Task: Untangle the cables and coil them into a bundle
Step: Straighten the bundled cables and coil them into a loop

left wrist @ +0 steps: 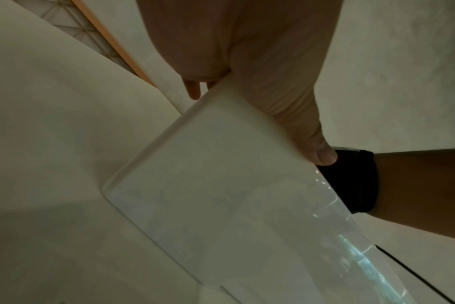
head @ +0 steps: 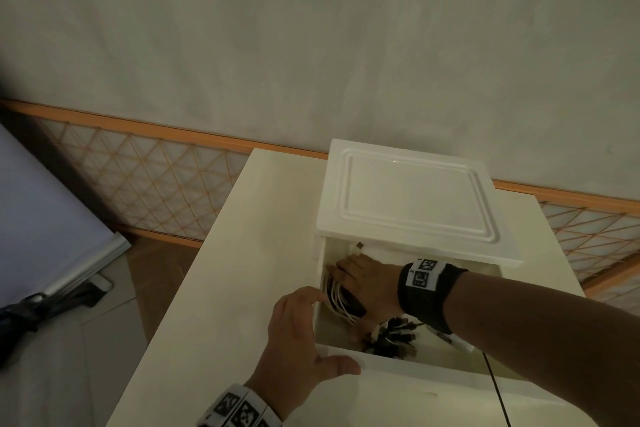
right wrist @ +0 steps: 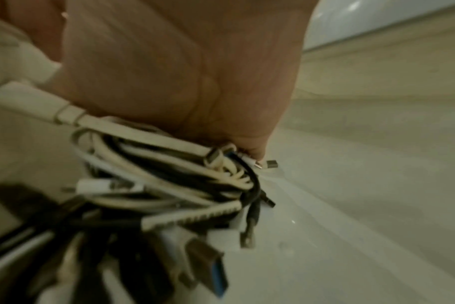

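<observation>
A tangle of white and black cables [head: 341,300] lies inside the pulled-out drawer [head: 433,378] of a white storage box [head: 408,198]. My right hand [head: 363,277] reaches into the drawer and grips the tangle from above. In the right wrist view my right hand [right wrist: 182,61] is closed around the cables [right wrist: 169,185], with several plugs sticking out below. My left hand [head: 298,333] holds the drawer's front left corner, thumb along the front edge and fingers over the side wall. The left wrist view shows my left hand [left wrist: 247,51] on the drawer front [left wrist: 221,195].
The box stands on a cream table [head: 214,288] by a pale wall. An orange lattice panel [head: 149,184] runs behind the table. A dark folded umbrella [head: 27,305] lies on the floor at the left. A thin black cord [head: 495,388] crosses the drawer front.
</observation>
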A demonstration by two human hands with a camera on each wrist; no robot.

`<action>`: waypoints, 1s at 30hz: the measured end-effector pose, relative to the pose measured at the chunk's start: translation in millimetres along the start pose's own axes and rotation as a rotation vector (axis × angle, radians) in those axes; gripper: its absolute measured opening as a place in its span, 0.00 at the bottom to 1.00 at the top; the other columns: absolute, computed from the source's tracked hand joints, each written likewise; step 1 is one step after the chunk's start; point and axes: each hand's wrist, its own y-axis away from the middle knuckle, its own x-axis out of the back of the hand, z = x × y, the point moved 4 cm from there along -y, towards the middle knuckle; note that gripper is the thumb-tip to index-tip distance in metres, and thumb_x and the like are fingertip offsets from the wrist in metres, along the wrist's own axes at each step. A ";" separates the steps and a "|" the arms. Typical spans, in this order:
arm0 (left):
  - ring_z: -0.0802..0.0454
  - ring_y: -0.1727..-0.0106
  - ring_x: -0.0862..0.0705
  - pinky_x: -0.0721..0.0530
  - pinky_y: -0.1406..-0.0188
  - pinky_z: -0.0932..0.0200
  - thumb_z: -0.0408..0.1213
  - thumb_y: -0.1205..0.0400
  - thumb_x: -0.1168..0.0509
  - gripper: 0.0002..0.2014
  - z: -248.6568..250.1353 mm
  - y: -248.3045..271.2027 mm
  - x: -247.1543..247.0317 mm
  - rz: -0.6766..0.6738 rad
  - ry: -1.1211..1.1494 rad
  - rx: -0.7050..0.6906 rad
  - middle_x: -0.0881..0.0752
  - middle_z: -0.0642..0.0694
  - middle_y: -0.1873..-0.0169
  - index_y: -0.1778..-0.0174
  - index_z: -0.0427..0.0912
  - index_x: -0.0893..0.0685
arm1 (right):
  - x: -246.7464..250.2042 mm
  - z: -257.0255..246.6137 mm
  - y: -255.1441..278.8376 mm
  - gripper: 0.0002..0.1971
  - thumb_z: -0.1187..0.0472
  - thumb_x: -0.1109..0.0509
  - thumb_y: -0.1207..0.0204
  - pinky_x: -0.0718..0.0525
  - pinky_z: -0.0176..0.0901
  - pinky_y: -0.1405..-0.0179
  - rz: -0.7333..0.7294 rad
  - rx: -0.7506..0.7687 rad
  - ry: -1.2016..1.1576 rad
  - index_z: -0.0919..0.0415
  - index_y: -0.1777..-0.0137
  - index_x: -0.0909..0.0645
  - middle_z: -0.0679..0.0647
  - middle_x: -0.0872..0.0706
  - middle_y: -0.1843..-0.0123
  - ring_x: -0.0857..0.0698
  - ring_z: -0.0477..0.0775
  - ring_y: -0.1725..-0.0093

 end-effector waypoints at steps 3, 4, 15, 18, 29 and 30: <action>0.71 0.30 0.43 0.38 0.34 0.64 0.83 0.46 0.38 0.45 -1.9 -0.3 -1.2 0.010 0.007 -0.008 0.40 0.69 0.35 0.38 0.72 0.49 | -7.3 -5.6 -3.2 0.61 0.23 0.36 0.37 0.46 0.57 0.21 0.025 -0.034 0.041 0.62 0.17 0.60 0.63 0.47 0.18 0.41 0.67 0.24; 0.70 0.31 0.42 0.37 0.34 0.63 0.83 0.46 0.38 0.45 -3.6 0.1 -1.9 0.018 0.006 -0.007 0.39 0.69 0.35 0.37 0.70 0.46 | -8.5 -6.5 -3.4 0.62 0.24 0.35 0.37 0.45 0.58 0.21 0.027 -0.048 0.038 0.62 0.17 0.60 0.62 0.47 0.19 0.40 0.67 0.25; 0.52 0.36 0.31 0.33 0.35 0.55 0.82 0.35 0.49 0.45 -5.9 25.7 17.8 0.113 0.065 0.101 0.30 0.52 0.38 0.33 0.52 0.36 | 77.4 -2.9 68.2 0.33 0.36 0.52 0.17 0.47 0.46 0.21 0.022 -0.163 -0.459 0.54 0.17 0.41 0.54 0.38 0.17 0.40 0.56 0.18; 0.52 0.42 0.28 0.29 0.40 0.53 0.74 0.38 0.36 0.44 -26.2 46.0 28.1 0.213 0.076 0.283 0.25 0.51 0.44 0.35 0.46 0.28 | 97.4 2.7 113.4 0.24 0.43 0.46 0.16 0.34 0.40 0.28 0.242 -0.301 -0.711 0.55 0.28 0.23 0.51 0.22 0.27 0.24 0.52 0.29; 0.51 0.56 0.19 0.22 0.54 0.57 0.36 0.18 0.35 0.03 -27.1 77.5 -31.1 -0.237 0.479 0.720 0.13 0.42 0.54 0.53 0.44 0.16 | -59.5 -66.7 213.5 0.24 0.58 0.27 0.27 0.33 0.62 0.27 1.370 -1.453 -1.238 0.60 0.31 0.27 0.60 0.33 0.27 0.33 0.65 0.30; 0.49 0.56 0.19 0.22 0.55 0.56 0.33 0.18 0.35 0.04 -23.1 77.4 -36.2 -0.219 0.628 0.790 0.14 0.41 0.54 0.49 0.42 0.17 | -71.5 -76.3 210.6 0.29 0.57 0.26 0.27 0.33 0.63 0.26 1.417 -1.524 -1.390 0.59 0.28 0.32 0.60 0.38 0.24 0.35 0.65 0.28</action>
